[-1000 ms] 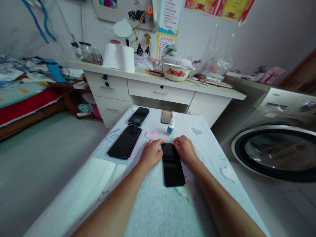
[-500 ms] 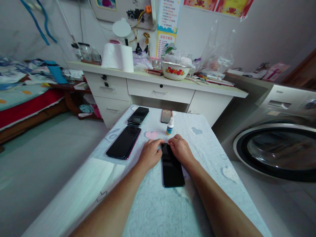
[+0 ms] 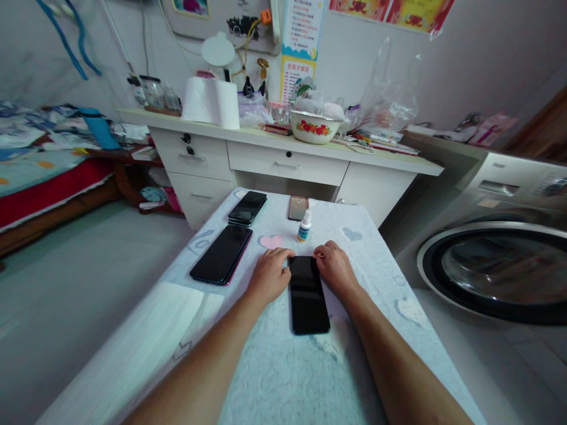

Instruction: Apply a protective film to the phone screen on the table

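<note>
A black smartphone (image 3: 309,301) lies face up on the patterned tablecloth, its top end away from me. My left hand (image 3: 271,271) is at its top left corner, thumb and forefinger closed against the edge. At the top right corner is my right hand (image 3: 336,268), fingers curled in a pinch; what is between the fingertips, if anything, is too small to make out. Just beyond the phone stands a small white spray bottle (image 3: 303,226) with a blue and yellow label. Farther back lies another phone or case (image 3: 298,208).
Left of my hands lie stacked dark phones (image 3: 224,254), with more phones (image 3: 248,206) behind them. A white striped cloth (image 3: 133,348) covers the table's left side. A white desk (image 3: 283,165) stands beyond, holding a flowered bowl (image 3: 313,128); a washing machine (image 3: 496,236) is at right.
My right hand has slid right along the phone's top edge, from near its middle to the right corner, uncovering more of the screen. My left hand has stayed at the left corner.
</note>
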### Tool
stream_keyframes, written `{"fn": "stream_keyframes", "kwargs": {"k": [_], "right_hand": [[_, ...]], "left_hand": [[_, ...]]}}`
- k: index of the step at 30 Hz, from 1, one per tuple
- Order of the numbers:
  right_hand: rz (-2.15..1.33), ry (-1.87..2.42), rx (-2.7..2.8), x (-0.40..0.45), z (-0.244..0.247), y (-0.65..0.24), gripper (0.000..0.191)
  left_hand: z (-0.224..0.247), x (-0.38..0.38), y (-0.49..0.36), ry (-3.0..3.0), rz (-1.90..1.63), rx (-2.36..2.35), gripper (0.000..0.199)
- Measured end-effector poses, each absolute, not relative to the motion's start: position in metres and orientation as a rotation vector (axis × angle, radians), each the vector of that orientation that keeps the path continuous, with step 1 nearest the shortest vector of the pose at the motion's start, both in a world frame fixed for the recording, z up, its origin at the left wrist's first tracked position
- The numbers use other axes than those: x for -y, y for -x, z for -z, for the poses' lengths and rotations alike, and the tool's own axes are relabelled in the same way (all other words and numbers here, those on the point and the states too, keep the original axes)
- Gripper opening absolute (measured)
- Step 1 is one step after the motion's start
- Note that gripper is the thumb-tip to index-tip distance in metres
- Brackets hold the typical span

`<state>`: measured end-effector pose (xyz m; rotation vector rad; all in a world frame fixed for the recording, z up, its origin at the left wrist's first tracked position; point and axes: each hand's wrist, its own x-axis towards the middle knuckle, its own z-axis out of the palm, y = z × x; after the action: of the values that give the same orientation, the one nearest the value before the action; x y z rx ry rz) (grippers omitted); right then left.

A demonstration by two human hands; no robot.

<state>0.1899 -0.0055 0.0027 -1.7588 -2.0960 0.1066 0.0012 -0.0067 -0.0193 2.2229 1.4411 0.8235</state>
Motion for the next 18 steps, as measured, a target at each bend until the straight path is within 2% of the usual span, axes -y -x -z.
{"fn": "stream_keyframes", "kwargs": {"k": [18], "right_hand": [[-0.133,1.643,2.213,0.005,-0.005,-0.159,0.021]], "left_hand": [[0.026,0.003,0.0,-2.129,-0.93,-1.393,0.042]]}}
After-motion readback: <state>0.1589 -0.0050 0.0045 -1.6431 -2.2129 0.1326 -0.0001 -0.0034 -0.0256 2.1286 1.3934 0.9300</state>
